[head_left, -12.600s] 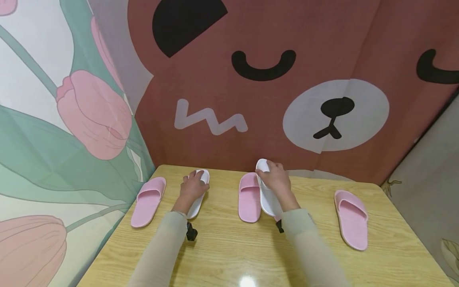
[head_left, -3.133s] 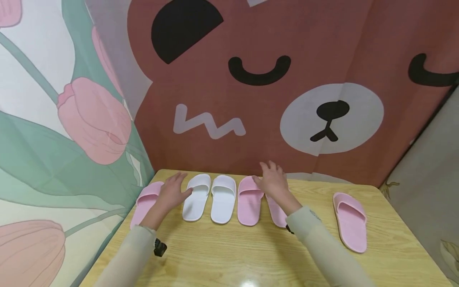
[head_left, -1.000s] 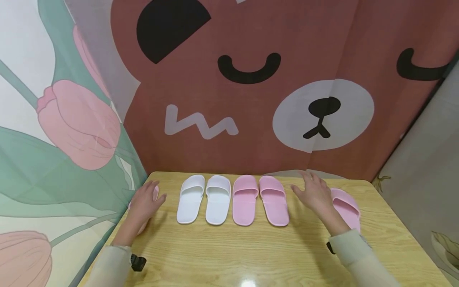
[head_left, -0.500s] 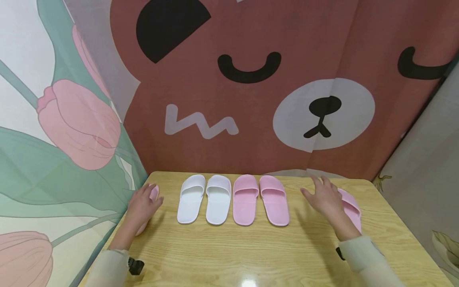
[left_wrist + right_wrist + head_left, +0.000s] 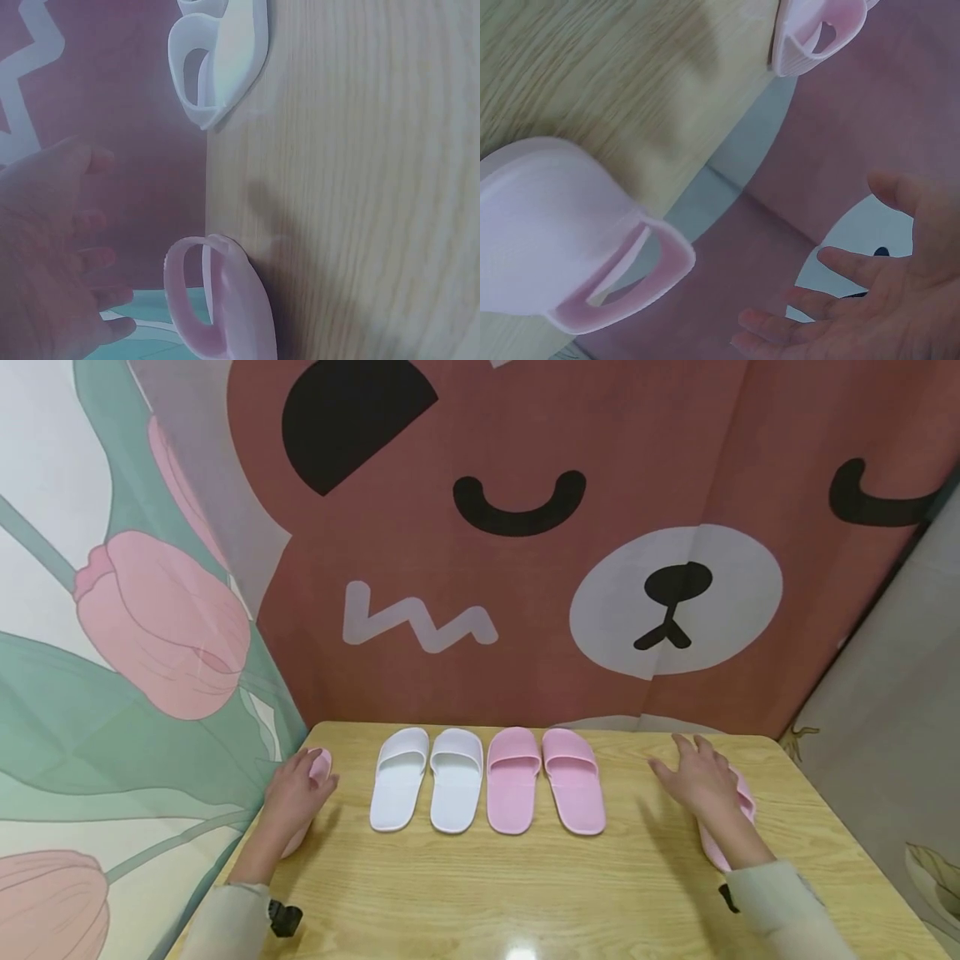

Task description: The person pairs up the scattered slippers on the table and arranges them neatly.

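Observation:
My left hand (image 5: 292,789) hovers over the pink slipper at the far left (image 5: 321,766), covering much of it. In the left wrist view, the fingers are spread and stand apart from that slipper's strap (image 5: 180,289). Over on the right, my right hand (image 5: 701,781) hangs above another pink slipper (image 5: 715,852), its fingers loosely extended. A gap shows between this hand and the slipper in the right wrist view. Between the hands, two white slippers (image 5: 456,793) and two pink slippers (image 5: 512,797) lie side by side, toes toward the wall.
The slippers lie on a wooden table (image 5: 450,893). Its back edge meets a brown wall hanging with a bear face (image 5: 525,610). A tulip-patterned curtain (image 5: 165,627) borders the left side, and a grey curtain (image 5: 900,693) stands at the right.
Earlier, both hands held white slippers, which now lie beside the middle pink pair. The hands have since moved apart to the outer pink slippers; the right hand has just drifted further right.

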Motion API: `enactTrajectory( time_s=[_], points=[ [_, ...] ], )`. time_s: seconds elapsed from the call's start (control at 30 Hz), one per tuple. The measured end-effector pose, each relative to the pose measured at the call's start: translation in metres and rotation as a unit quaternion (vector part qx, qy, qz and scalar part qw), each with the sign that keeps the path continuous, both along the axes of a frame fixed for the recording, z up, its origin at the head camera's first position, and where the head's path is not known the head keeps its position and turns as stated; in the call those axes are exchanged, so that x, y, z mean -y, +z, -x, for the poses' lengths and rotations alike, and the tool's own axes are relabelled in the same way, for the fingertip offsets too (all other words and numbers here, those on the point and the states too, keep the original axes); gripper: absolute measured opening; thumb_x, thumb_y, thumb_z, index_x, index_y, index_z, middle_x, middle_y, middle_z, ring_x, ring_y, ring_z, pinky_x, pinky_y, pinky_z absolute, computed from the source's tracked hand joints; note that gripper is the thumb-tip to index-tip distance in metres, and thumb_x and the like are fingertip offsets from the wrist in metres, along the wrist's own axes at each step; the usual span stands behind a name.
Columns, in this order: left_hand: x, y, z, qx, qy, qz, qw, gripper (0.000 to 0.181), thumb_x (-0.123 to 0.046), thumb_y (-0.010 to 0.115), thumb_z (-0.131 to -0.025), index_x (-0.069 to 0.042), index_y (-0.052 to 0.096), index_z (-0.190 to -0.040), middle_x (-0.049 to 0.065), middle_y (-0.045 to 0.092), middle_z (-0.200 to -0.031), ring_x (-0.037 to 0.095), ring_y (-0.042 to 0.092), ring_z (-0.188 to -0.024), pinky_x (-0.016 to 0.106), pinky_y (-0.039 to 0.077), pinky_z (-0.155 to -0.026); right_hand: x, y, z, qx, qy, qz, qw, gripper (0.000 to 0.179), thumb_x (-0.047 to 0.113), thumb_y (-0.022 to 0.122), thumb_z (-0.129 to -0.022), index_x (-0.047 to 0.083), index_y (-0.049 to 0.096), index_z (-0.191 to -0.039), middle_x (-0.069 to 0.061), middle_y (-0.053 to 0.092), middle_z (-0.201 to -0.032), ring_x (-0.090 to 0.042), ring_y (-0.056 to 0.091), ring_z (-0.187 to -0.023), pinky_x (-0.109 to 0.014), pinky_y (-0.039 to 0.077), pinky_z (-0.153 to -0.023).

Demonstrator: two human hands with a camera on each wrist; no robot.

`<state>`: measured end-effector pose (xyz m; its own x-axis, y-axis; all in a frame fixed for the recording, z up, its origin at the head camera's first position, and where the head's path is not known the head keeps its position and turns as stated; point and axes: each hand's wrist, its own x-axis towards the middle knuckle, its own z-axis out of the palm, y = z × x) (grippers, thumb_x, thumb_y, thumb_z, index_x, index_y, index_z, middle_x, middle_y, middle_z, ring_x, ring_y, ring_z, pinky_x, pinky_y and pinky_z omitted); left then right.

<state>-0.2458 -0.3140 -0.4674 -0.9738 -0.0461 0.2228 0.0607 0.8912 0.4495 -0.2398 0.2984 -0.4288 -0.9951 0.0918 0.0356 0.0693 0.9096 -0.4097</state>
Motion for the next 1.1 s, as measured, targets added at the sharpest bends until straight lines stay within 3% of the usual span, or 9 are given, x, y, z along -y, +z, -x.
enactTrajectory(
  time_s=[0.53, 1.1],
  points=[
    [0.005, -0.005, 0.007, -0.004, 0.004, 0.008, 1.0, 0.065, -0.032, 0.063, -0.097, 0.007, 0.043, -0.146, 0.038, 0.033, -0.151, 0.058, 0.034, -0.132, 0.07, 0.027, -0.107, -0.027, -0.002, -0.003, 0.019, -0.027, -0.011, 0.9994, 0.088, 0.059, 0.044, -0.101, -0.008, 0.025, -0.154, -0.045, 0.014, -0.151, -0.072, 0.021, -0.129, -0.081, 0.024, -0.098],
    [0.008, -0.007, 0.013, 0.027, 0.025, 0.001, 0.9993, 0.068, -0.034, 0.063, -0.096, 0.006, 0.042, -0.147, 0.038, 0.03, -0.152, 0.058, 0.032, -0.132, 0.071, 0.027, -0.106, -0.052, -0.008, 0.003, 0.06, -0.05, 0.03, 0.9965, 0.092, 0.063, 0.04, -0.1, -0.007, 0.018, -0.156, -0.045, 0.008, -0.152, -0.071, 0.016, -0.131, -0.08, 0.021, -0.098]
  ],
)
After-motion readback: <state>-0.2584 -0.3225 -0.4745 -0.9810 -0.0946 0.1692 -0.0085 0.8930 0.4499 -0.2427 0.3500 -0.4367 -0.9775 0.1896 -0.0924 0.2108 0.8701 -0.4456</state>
